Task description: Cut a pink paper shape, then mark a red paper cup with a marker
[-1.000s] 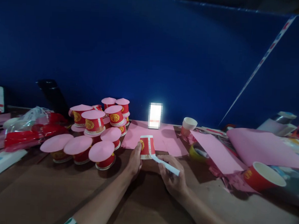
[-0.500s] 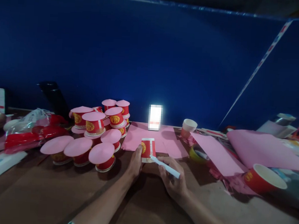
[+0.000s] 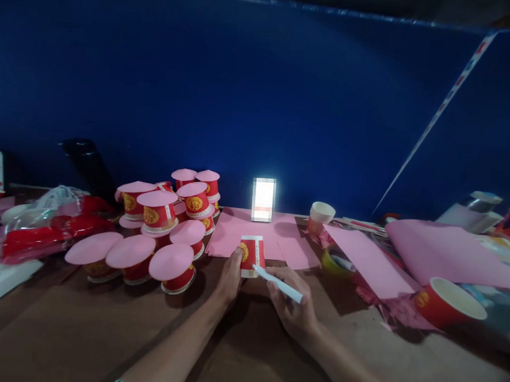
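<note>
An upside-down red paper cup [image 3: 251, 253] with a gold emblem and a white strip is in the middle, just above the brown table. My left hand [image 3: 231, 276] grips its left side, thumb toward me. A slim white pen-like tool [image 3: 284, 286] is pinched in my right hand [image 3: 293, 308]. Its tip meets the cup's lower front, near the patterned white rim. To the left stand several red cups capped with shallow pink paper cones [image 3: 172, 262], some of them stacked.
Pink paper sheets [image 3: 230, 235] lie beyond the cup, before a bright blurred-out screen [image 3: 263, 200]. On the right are a white cup [image 3: 323, 212], a tape roll [image 3: 335, 262] and a red cup [image 3: 438, 309]. A power strip [image 3: 2, 285] lies left.
The tool's tip has shifted slightly left along the cup's lower front, and my right hand with it. At the far left edge, another person's hand by a red cup has gone from view.
</note>
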`<state>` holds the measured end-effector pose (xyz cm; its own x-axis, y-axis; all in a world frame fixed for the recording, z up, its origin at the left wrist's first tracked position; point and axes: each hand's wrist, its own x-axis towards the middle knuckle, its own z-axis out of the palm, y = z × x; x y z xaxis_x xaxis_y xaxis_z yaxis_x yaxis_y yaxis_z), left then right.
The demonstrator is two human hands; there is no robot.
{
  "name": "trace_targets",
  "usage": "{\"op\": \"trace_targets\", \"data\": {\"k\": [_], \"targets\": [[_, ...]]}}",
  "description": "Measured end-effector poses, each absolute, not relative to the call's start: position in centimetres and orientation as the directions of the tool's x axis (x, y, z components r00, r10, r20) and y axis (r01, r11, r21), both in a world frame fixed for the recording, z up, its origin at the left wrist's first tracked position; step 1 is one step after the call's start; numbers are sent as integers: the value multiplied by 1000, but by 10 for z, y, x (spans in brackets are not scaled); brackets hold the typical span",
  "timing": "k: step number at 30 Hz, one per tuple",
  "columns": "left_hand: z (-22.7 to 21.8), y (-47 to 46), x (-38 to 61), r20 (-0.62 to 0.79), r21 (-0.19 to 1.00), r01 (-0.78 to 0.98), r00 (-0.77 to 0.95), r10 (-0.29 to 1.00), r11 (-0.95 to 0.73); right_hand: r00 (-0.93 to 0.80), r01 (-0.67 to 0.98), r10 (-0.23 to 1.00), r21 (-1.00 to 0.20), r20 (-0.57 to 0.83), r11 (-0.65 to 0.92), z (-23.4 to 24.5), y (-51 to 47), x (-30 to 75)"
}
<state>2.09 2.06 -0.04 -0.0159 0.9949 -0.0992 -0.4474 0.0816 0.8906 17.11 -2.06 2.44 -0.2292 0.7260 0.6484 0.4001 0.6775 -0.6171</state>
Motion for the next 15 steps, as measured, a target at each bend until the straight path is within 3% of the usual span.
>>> {"op": "trace_targets", "data": {"k": [15], "targets": [[0, 21, 21, -117, 885, -456, -18, 993, 96, -228, 413, 730, -616, 644, 671, 26, -22, 171]]}}
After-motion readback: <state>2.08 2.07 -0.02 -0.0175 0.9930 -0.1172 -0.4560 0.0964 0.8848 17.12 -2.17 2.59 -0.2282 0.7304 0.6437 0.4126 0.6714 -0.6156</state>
